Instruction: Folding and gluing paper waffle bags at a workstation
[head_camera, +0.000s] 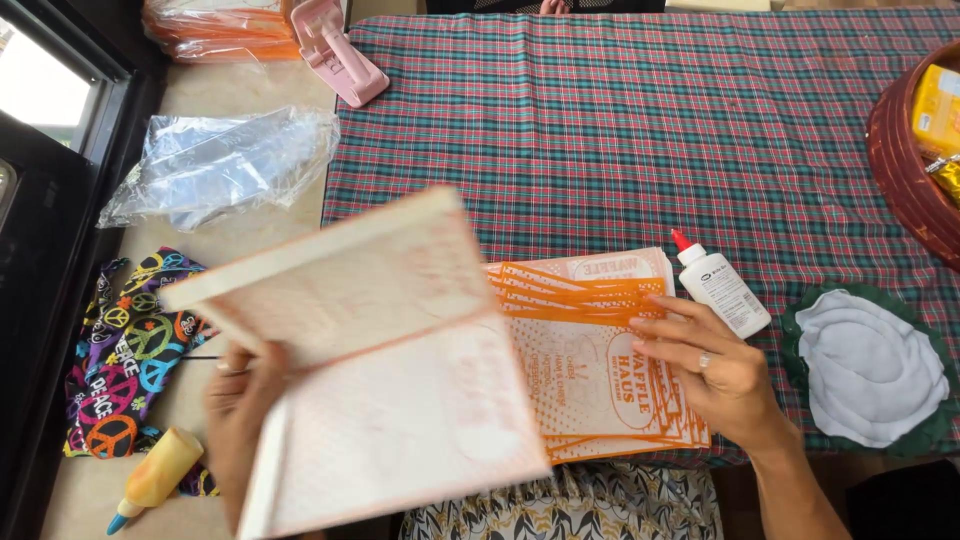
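Folded paper (385, 370) — white with faint orange print, blurred — is gripped at its lower left edge by the left hand (240, 420) and held above the table edge. Just to its right, a fanned stack of orange-printed paper bags (590, 350) is pressed flat on the plaid tablecloth (620, 120) by the right hand (715, 365), fingers spread, grasping nothing. One piece is lifted and the stack remains — a white glue bottle (722, 288) lies capped beside it.

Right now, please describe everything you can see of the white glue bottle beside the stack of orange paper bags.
The glue bottle is small, white and looks plastic, with a red pointed cap, apparently closed, and a label on its side. It lies tilted on the plaid tablecloth, cap pointing up-left, between the stack of paper bags and a white cloth. The right hand is near it, apparently not touching.
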